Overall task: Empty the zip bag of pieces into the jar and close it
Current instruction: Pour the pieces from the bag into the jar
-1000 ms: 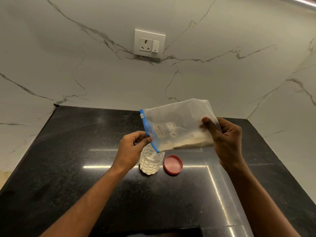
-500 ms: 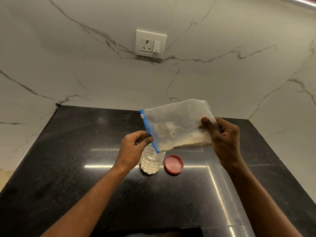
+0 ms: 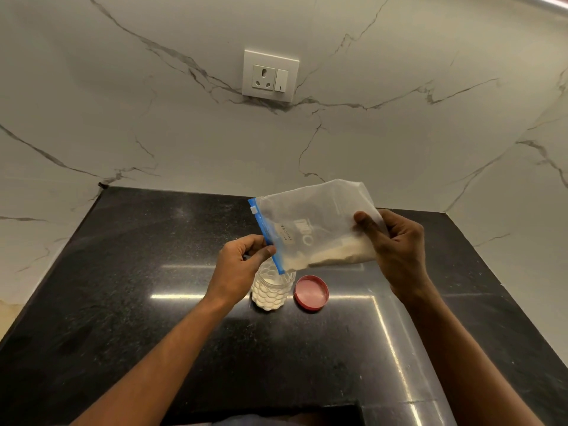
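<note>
Zip bag bears an unreadable handwritten label, above jar.

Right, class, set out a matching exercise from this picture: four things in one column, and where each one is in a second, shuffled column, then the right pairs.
Things
1. zip bag
2. jar
3. red lid
4. wall socket

Places
A. lying on the counter, right of the jar
B. on the marble wall
C. held tilted between left hand and right hand
D. standing open on the counter under the bag's blue zip

Pairs: 1-C, 2-D, 3-A, 4-B
</note>
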`<state>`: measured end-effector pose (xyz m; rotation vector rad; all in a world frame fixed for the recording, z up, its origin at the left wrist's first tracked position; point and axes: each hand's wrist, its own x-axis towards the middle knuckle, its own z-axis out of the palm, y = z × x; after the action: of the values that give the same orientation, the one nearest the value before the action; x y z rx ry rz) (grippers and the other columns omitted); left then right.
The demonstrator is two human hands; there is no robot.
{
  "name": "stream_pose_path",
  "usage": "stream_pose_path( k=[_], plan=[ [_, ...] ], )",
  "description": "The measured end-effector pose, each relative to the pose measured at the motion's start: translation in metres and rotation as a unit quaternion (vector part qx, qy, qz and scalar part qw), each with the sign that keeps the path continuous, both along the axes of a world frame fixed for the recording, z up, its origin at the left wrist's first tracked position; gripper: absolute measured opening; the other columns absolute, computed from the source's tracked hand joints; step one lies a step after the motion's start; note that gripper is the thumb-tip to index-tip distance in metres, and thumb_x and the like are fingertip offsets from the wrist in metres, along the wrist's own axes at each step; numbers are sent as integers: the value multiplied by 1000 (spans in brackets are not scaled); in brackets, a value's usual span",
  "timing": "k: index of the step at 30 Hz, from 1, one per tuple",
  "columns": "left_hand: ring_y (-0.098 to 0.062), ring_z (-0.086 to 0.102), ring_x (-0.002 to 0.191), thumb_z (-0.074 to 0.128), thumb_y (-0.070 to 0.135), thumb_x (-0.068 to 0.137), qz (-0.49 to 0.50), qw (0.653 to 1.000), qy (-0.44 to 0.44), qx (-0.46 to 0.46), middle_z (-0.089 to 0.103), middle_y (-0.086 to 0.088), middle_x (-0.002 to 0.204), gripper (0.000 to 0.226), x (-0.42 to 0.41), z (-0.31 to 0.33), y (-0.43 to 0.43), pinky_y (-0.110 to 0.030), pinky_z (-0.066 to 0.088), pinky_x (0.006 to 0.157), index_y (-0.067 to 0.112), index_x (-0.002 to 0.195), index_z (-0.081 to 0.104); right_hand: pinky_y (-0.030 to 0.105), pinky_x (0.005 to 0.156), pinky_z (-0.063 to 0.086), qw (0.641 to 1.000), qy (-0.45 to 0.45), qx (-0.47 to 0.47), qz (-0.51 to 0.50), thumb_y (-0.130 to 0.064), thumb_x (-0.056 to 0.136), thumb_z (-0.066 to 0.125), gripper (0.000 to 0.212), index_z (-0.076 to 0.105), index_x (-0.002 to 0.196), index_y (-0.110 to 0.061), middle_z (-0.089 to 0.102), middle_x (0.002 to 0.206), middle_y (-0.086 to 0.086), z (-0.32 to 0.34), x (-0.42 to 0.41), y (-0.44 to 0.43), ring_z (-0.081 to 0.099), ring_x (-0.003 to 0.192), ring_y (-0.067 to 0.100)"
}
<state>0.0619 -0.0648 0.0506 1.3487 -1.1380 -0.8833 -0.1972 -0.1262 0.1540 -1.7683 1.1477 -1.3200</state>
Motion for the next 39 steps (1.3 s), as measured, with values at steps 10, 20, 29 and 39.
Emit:
stream_pose_path(
  k=[10,20,29,39],
  plan=[
    [-12,77,100,72,16,99,4,1000,4,5,81,4,106,16,-1,0,0,-33,65,90,16,114,78,53,64,58,1000,-9,4,1,-35,95,71,19,78,84,-21,73,85,7,1,-1,-1,67,76,35],
    [-14,78,101,72,14,99,10,1000,11,7,82,2,108,18,0,1,-1,-36,65,92,13,116,78,38,62,58,1000,-15,20,-3,-32,96,70,19,77,84,-19,73,83,2,-4,-1,0,67,71,23],
    [-16,77,103,72,14,99,14,1000,2,10,81,2,109,19,-1,2,2,-38,65,92,13,117,77,33,63,59,1000,-12,26,8,-33,96,67,19,75,89,-18,74,88,5,-5,-3,4,69,74,17],
    [-17,76,104,72,15,99,20,1000,3,17,81,3,109,19,0,5,4,-42,64,95,13,117,77,44,64,57,1000,-8,16,4,-38,95,68,21,76,86,-21,73,85,6,-1,2,8,67,73,25]
  ],
)
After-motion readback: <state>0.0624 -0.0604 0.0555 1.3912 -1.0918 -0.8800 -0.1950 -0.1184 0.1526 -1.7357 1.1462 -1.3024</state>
